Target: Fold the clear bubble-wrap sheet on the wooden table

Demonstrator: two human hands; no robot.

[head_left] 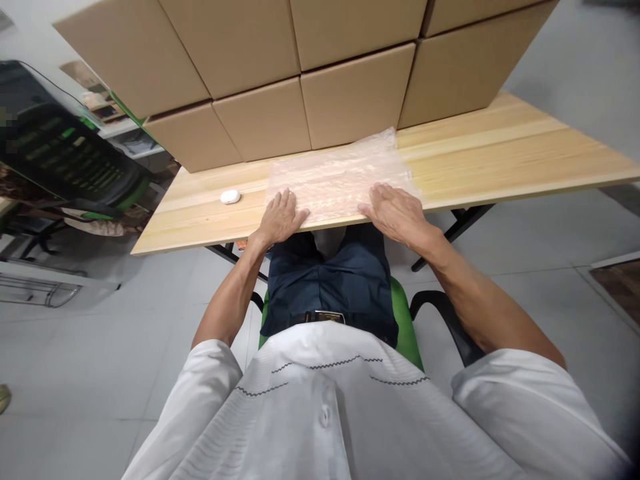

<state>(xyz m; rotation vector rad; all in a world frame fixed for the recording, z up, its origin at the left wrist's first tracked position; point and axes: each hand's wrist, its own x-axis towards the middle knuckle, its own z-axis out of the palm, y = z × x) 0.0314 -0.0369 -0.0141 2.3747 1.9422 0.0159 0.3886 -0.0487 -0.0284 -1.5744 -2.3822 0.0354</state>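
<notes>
A sheet of clear, pinkish bubble wrap (340, 177) lies on the wooden table (500, 157), its far right corner raised against the boxes. My left hand (283, 217) rests flat on the sheet's near left corner, fingers stretched out. On the near right corner lies my right hand (397, 212), palm down with the fingers extended. Neither hand grips anything. Left of my left hand sits a small white rounded case (231, 197).
Cardboard boxes (357, 93) are stacked in two rows along the table's far side. Beneath me is a green chair (406, 327) with black armrests. At the left stand a dark office chair (65, 153) and white shelving (125, 130).
</notes>
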